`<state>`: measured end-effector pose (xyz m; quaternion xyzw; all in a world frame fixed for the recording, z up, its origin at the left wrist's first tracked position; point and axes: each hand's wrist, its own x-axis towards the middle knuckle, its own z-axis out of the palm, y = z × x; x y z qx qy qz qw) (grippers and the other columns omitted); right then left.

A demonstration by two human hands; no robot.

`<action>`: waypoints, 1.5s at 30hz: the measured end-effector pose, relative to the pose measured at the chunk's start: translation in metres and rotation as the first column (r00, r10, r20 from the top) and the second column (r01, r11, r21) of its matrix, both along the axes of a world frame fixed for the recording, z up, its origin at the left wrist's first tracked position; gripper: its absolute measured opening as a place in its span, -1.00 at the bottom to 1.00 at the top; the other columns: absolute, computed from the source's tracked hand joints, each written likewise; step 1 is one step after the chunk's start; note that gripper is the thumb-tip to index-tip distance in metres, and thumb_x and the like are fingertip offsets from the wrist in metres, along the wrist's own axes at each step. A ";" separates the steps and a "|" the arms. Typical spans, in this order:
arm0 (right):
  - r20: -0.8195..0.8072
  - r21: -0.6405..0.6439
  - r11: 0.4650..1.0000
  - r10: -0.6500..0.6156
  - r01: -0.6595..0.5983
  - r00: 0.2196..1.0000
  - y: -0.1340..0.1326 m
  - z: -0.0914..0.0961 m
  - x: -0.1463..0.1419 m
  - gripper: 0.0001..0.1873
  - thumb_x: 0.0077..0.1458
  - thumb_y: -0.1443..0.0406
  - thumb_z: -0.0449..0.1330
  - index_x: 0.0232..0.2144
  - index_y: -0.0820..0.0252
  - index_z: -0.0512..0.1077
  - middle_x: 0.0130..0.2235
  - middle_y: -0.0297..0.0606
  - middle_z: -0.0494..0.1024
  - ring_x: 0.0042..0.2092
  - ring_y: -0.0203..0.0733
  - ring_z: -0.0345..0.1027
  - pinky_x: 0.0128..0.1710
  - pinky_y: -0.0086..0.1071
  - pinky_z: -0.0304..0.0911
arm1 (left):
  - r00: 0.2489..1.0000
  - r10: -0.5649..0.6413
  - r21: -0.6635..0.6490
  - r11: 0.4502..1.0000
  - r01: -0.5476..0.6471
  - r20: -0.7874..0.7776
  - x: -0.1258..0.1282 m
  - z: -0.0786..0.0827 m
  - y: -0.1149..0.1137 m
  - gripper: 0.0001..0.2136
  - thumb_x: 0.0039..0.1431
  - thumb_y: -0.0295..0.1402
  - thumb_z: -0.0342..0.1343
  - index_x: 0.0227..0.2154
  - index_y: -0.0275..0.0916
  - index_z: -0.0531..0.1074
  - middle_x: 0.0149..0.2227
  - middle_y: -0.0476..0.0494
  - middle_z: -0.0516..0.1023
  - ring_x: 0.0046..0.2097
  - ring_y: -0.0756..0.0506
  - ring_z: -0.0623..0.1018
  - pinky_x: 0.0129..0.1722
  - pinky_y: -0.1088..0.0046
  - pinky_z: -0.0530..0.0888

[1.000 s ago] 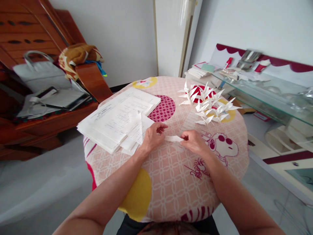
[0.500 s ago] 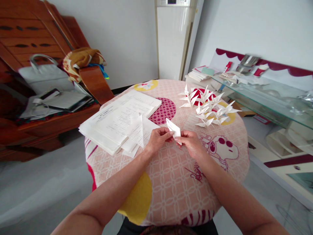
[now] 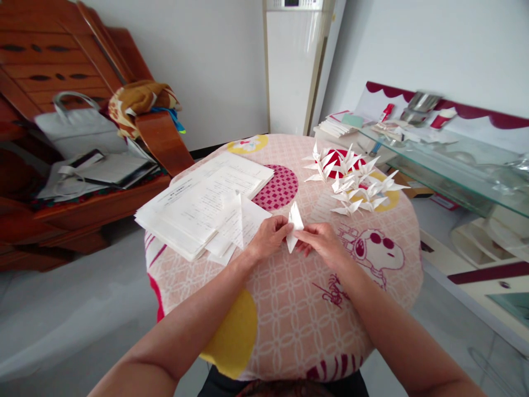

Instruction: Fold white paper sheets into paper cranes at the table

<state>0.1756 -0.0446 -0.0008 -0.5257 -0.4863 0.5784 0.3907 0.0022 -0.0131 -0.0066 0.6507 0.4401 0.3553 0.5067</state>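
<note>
Between my two hands, over the middle of the cloth-covered round table (image 3: 285,309), is a small piece of folded white paper (image 3: 295,219), narrow and diamond-shaped with pointed ends. My left hand (image 3: 270,234) pinches its left edge. My right hand (image 3: 320,240) has thumb and fingers on its right side, the lower fingers partly hidden. Several white paper cranes (image 3: 349,182) stand in a cluster at the far right of the table. To the left lies a stack of printed sheets (image 3: 194,198), with loose cut sheets (image 3: 248,218) beside my left hand.
A glass-topped cabinet (image 3: 454,165) with a red bottle (image 3: 387,112) and metal containers stands close to the table's right. At the left is a wooden bench (image 3: 161,138) bearing a grey bag (image 3: 78,127). A white floor-standing unit (image 3: 291,66) rises behind the table.
The folded paper has turned from a slanted, wider shape to a narrow upright one, its lower tip now hanging below the fingers. Both hands stay in nearly the same place.
</note>
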 end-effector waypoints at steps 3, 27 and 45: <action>0.108 0.205 0.975 -0.107 0.083 0.988 0.003 0.000 0.013 -0.64 0.06 0.04 0.26 -0.42 0.25 0.53 -0.44 -0.17 0.60 -0.44 -0.18 0.49 -0.49 -0.38 0.37 | 0.999 -0.005 -0.097 0.995 0.008 0.038 -0.005 0.003 0.001 -0.72 0.12 -0.16 0.11 -0.53 -0.26 0.30 -0.58 0.07 0.28 -0.54 0.07 0.25 -0.55 0.55 0.17; 0.800 0.597 0.358 -0.334 -0.718 0.499 -0.005 -0.002 0.015 -0.68 0.26 0.45 -0.01 -0.36 0.22 0.54 -0.21 -0.08 0.50 -0.13 -0.06 0.26 -0.11 -0.21 0.27 | 0.836 -0.225 0.173 0.920 0.351 -0.501 -0.002 0.015 0.024 -0.77 0.20 -0.35 0.04 -0.51 -0.27 0.48 -0.55 0.02 0.42 -0.45 0.00 0.37 -0.43 0.48 0.19; 0.763 0.520 0.586 0.009 -0.622 0.647 0.004 -0.009 0.026 -0.81 0.16 0.49 0.20 -0.39 0.20 0.59 -0.32 -0.22 0.52 -0.21 -0.17 0.39 -0.17 -0.32 0.28 | 0.858 -0.047 0.406 0.867 0.290 -0.511 -0.005 0.001 -0.004 -0.84 0.14 -0.57 0.08 -0.34 -0.26 0.54 -0.32 -0.07 0.61 -0.27 -0.02 0.55 -0.19 0.50 0.42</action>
